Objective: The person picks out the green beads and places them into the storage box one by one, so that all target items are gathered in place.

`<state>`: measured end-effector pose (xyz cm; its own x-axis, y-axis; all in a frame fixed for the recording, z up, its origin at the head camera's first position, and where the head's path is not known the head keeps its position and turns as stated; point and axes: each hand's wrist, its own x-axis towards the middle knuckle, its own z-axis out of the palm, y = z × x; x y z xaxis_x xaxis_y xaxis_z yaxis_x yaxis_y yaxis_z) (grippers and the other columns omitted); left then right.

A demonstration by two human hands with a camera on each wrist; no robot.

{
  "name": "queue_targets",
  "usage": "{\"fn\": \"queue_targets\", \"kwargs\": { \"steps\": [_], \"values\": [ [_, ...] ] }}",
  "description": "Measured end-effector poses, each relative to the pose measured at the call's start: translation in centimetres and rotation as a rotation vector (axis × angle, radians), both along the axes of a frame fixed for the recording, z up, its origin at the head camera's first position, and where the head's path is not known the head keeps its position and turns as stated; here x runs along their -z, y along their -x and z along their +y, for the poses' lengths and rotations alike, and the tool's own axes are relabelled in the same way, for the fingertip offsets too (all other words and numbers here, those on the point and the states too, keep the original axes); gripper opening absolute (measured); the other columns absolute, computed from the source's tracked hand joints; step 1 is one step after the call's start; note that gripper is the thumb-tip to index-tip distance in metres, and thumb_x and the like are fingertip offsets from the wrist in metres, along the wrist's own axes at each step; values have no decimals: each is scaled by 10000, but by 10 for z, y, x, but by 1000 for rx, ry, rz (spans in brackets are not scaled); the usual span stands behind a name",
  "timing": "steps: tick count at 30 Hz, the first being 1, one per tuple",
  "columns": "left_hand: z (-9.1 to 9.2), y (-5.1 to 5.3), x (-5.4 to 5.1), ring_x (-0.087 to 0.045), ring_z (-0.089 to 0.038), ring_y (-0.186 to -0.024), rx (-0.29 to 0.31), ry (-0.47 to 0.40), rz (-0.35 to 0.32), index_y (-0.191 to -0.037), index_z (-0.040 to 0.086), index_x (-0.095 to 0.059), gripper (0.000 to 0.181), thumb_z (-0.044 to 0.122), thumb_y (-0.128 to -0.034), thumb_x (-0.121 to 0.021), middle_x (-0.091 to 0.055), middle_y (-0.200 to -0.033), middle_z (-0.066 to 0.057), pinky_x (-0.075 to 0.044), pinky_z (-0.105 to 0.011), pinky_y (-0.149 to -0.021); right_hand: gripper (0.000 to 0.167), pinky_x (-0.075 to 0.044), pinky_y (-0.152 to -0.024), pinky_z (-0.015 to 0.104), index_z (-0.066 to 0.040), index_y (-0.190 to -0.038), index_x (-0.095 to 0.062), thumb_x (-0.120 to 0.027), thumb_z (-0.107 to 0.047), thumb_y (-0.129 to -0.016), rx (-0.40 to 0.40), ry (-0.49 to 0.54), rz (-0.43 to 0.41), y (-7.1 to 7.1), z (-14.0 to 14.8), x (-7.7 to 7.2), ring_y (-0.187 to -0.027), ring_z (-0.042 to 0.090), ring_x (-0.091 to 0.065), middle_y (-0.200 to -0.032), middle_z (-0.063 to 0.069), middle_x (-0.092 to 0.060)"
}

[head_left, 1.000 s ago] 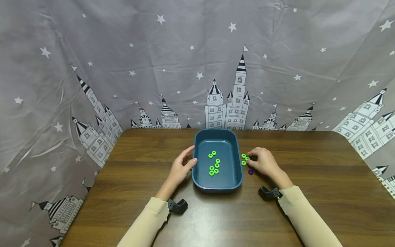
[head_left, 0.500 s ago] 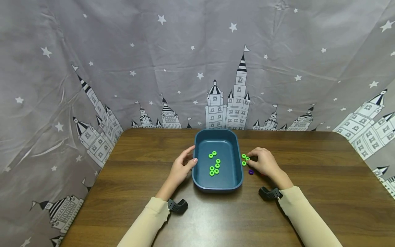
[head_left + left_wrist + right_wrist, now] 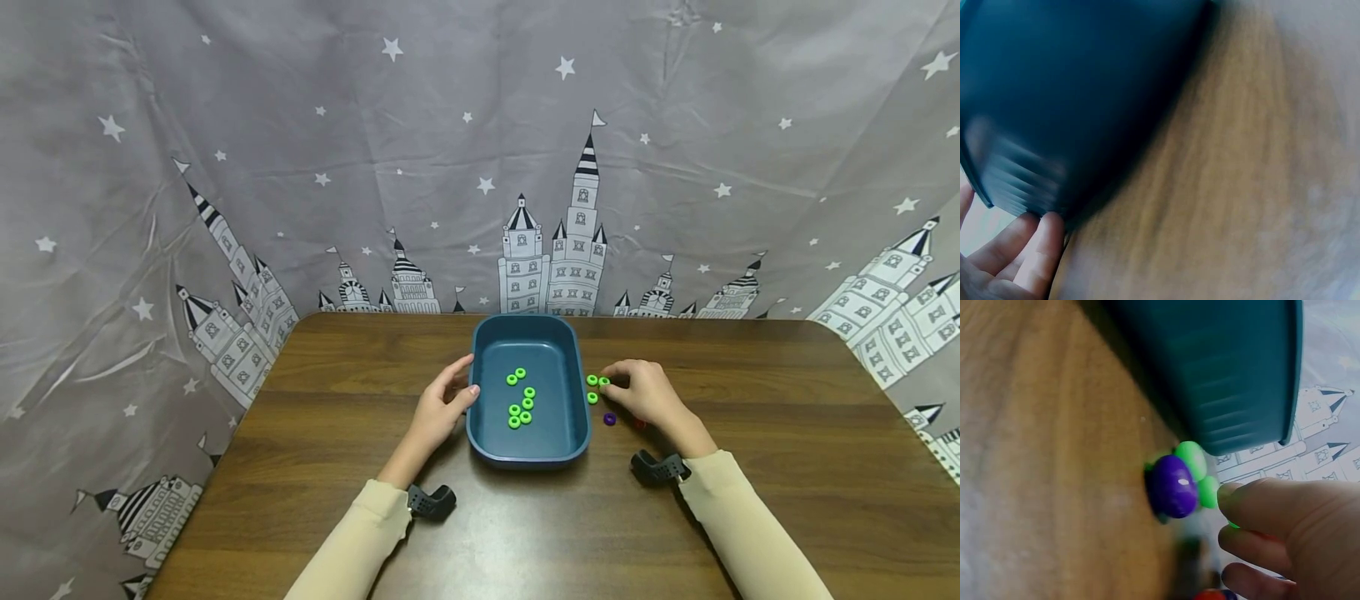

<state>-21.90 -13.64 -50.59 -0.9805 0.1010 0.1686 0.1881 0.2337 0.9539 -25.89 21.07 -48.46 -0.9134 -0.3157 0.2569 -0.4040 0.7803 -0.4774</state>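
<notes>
A dark teal bin (image 3: 528, 457) stands on the wooden table with several small green rings (image 3: 529, 392) lying flat on its floor. My left hand (image 3: 438, 408) rests against the bin's left side; in the left wrist view its fingertips touch the outer wall. Right of the bin, my right hand (image 3: 642, 393) pinches a green ring (image 3: 604, 382) between thumb and forefinger, partly hidden by the fingers. Two more green rings, one farther back (image 3: 592, 380) and one nearer (image 3: 592, 398), lie between that hand and the bin.
A purple ring (image 3: 610, 419) lies just in front of the right hand. Something red (image 3: 640, 423) shows partly under that hand. Behind the table (image 3: 525, 533) hangs a grey curtain (image 3: 420, 150) printed with castles and stars.
The pinched green ring and my right hand have shifted slightly right and away from the other two rings. My left hand and the bin stay where they were.
</notes>
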Motion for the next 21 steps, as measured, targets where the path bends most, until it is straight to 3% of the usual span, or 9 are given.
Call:
{"fn": "queue_targets", "kwargs": {
  "steps": [6, 14, 21],
  "values": [
    [0, 0, 0, -691, -381, -1069, 2, -4, -1, -1497, 91, -500, 530, 108, -986, -640, -646, -1304, -283, -600, -289, -775, 148, -583, -792, 466, -43, -994, -781, -741, -110, -868, 17, 44, -15, -2, -2, -13, -844, 262, -735, -911, 95, -790],
    [0, 1, 1, -691, -378, -1073, 1, -7, -1, -1497, 88, -499, 525, 106, -990, -637, -647, -1302, -285, -598, -283, -783, 162, -584, -727, 419, -22, -1019, -780, -749, -114, -889, -4, 96, 63, -4, -15, -31, -804, 248, -741, -917, 108, -794],
    [0, 1, 1, -677, -400, -1096, 1, -19, -24, -1499, 109, -504, 523, 126, -995, -639, -636, -1322, -288, -602, -303, -789, 179, -598, -779, 502, -6, -1030, -778, -775, -83, -869, -57, 159, 80, -9, -34, -47, -850, 283, -751, -966, 137, -792]
  ]
}}
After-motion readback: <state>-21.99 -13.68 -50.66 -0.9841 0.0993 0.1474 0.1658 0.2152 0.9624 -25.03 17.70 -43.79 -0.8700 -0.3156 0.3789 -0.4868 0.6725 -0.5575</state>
